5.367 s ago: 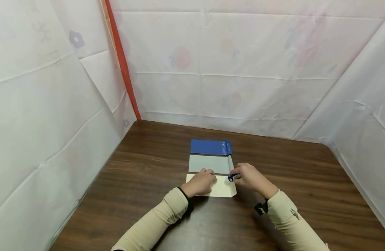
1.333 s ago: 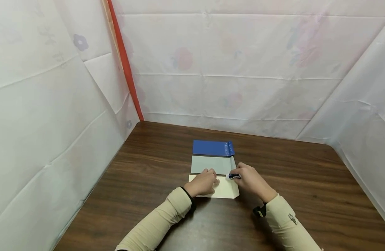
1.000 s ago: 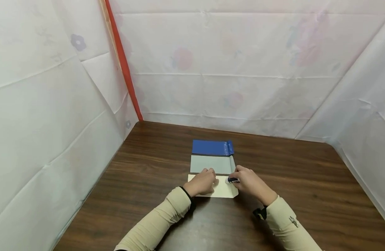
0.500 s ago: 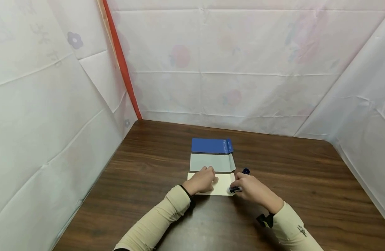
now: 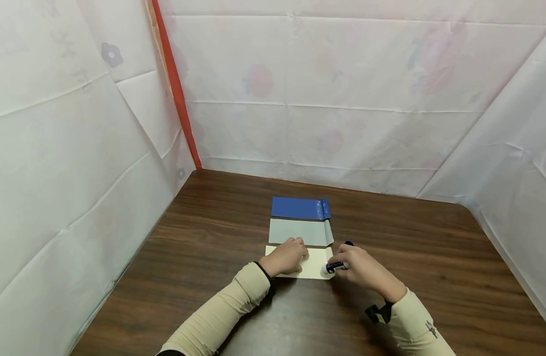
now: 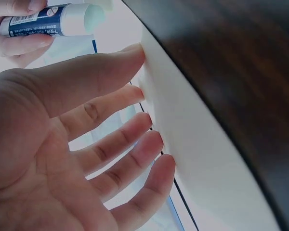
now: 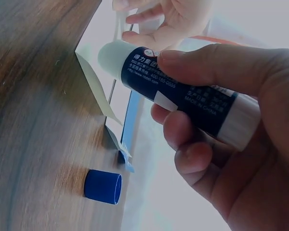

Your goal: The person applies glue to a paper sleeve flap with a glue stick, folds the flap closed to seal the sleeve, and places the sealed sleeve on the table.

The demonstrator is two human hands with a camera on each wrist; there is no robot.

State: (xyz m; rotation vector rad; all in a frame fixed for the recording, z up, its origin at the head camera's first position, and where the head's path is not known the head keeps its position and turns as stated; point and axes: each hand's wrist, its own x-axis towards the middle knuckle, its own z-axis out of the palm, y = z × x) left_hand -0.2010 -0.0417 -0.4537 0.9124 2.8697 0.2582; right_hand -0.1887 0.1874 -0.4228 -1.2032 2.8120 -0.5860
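A cream paper sheet lies nearest the person, its right end creased into a narrow flap. My left hand rests on it; in the left wrist view the fingertips touch the paper, fingers spread and slightly bent. My right hand grips a glue stick, dark blue and white, uncapped. Its pale tip is at the cream sheet's near right corner, by the crease; whether it touches is hard to tell. Beyond lie a grey-green paper sheet and a blue paper sheet, both with folded right ends.
The glue stick's blue cap stands on the brown wooden table, mostly hidden behind the right hand in the head view. White patterned sheeting walls the back and both sides. A red strip runs down the back left corner.
My right hand has moved the glue stick along the creased end, from the cream sheet's far edge to its near corner. The cap has come into view behind it. The left hand stays put.
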